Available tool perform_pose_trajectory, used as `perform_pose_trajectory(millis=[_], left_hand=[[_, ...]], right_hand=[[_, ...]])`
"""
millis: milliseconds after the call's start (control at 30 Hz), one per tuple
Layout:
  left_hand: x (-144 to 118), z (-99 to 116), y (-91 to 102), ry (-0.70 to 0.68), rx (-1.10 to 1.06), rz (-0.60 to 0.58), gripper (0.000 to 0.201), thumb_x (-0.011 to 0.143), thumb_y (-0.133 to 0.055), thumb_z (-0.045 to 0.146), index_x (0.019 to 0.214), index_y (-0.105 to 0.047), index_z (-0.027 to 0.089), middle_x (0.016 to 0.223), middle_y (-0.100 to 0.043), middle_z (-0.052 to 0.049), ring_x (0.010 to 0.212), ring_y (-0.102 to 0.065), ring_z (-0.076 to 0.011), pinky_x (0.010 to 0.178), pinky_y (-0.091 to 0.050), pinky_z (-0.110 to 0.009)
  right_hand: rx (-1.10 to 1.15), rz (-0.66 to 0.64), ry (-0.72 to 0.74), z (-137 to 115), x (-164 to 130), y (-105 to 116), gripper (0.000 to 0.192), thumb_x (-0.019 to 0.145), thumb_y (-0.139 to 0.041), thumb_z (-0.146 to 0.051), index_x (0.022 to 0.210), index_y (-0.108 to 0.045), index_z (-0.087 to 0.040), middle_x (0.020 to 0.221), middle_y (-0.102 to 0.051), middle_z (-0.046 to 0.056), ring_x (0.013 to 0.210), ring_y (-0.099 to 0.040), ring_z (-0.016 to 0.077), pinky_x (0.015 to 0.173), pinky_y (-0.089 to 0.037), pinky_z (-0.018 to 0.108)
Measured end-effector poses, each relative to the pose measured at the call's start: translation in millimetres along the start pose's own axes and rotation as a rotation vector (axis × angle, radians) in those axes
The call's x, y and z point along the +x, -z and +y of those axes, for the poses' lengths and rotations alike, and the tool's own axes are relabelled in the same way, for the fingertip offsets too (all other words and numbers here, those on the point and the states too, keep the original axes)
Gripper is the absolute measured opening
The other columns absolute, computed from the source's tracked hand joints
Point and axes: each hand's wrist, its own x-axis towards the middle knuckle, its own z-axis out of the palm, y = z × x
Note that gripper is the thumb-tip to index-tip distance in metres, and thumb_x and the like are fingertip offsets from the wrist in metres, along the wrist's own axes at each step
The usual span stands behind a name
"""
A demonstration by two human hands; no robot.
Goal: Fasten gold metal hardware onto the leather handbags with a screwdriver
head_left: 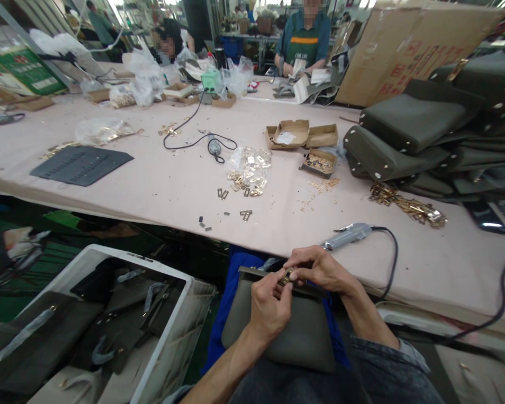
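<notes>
Both hands are working over the olive-grey handbag [278, 331] lying on the lap, left hand [269, 308] and right hand [320, 269] pinching a small brass clasp [287, 276] at its top edge, best kept square and steady

Bright even light, warped edges

Centre frame: bare table [168, 185] strip, passable | right: stacked grey bags [404, 134], gold chain pile [408, 206] block | near edge: power tool [348, 235] and cord beside hands | lower left: white bin [109, 325], apparently full
</notes>
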Motion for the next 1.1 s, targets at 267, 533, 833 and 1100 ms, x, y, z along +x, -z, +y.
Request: perform_pose_trajectory(millis=[267, 533, 833, 1100], left_hand=[[0.7, -5.5, -4.8, -0.080, 0.117, 0.083, 0.034, 0.097, -0.060, 0.029, 0.126, -0.069, 0.013, 0.088, -0.076, -0.012, 0.063, -0.070, -0.0203, 0.058, -0.056, -0.028], [1.3, -11.4, -9.2, -0.199, 0.130, 0.184, 0.032, 0.094, -0.060, 0.023, 0.121, -0.071, 0.010, 0.089, -0.075, -0.012, 0.059, -0.068, -0.0174, 0.053, -0.055, -0.026], [0.0, -12.1, -12.5, -0.227, 0.179, 0.193, 0.030, 0.094, -0.058, 0.019, 0.120, -0.071, 0.010, 0.087, -0.074, -0.011, 0.061, -0.067, -0.0179, 0.053, -0.055, -0.026], [0.6, -8.5, -11.2, -0.254, 0.201, 0.190, 0.029, 0.094, -0.057, 0.018, 0.118, -0.071, 0.008, 0.083, -0.072, -0.011, 0.058, -0.065, -0.0170, 0.054, -0.053, -0.027]], right_hand=[[-0.071, 0.111, 0.130, 14.5, -0.5, -10.5, 0.024, 0.087, -0.079, -0.035, 0.107, -0.080, -0.021, 0.081, -0.065, 0.002, 0.065, -0.063, 0.0148, 0.059, -0.051, 0.026], [-0.494, 0.333, 0.368, 35.6, -11.8, -31.5, 0.027, 0.099, -0.062, -0.023, 0.123, -0.074, -0.026, 0.078, -0.059, 0.001, 0.068, -0.054, 0.0156, 0.064, -0.042, 0.029], [-0.575, 0.308, 0.391, 39.4, -14.7, -31.1, 0.033, 0.100, -0.056, -0.019, 0.129, -0.069, -0.027, 0.083, -0.058, 0.003, 0.072, -0.054, 0.0168, 0.064, -0.040, 0.029], [-0.576, 0.323, 0.342, 34.2, -15.1, -32.8, 0.027, 0.099, -0.059, -0.019, 0.121, -0.073, -0.024, 0.080, -0.057, 0.003, 0.070, -0.053, 0.0163, 0.063, -0.039, 0.029]])
